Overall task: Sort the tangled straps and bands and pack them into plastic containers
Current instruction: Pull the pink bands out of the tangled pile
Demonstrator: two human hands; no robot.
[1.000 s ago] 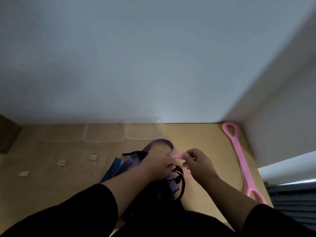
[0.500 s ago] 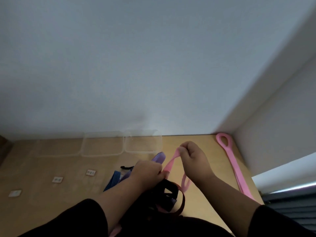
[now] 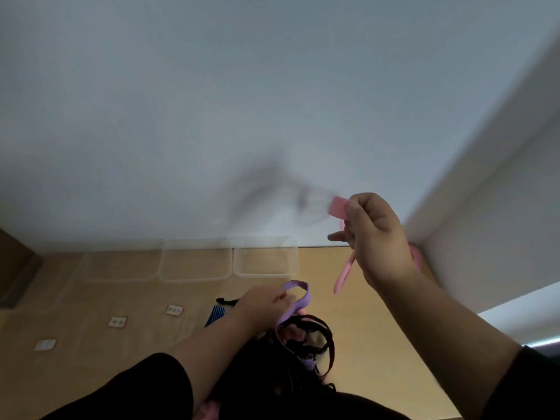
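pink band (image 3: 343, 272) pinched in R hand (image 3: 375, 237) grip, raised above desk (image 3: 378, 344), tail hanging below fist | L hand (image 3: 260, 307) grip on strap tangle (image 3: 303, 338) w/ purple strap (image 3: 298, 298), low left of R | clear containers (image 3: 263, 256) beyond L hand

Bare tabletop (image 3: 378, 344) lower right of centre, between strap tangle (image 3: 303, 338) and wall. Containers (image 3: 263, 256) line back edge, centre. Labels (image 3: 117, 322) dot left. Raised right hand (image 3: 375, 237) blocks right corner.

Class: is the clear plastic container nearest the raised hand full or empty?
Empty: the rightmost clear plastic container shows only the wooden tabletop through its base.
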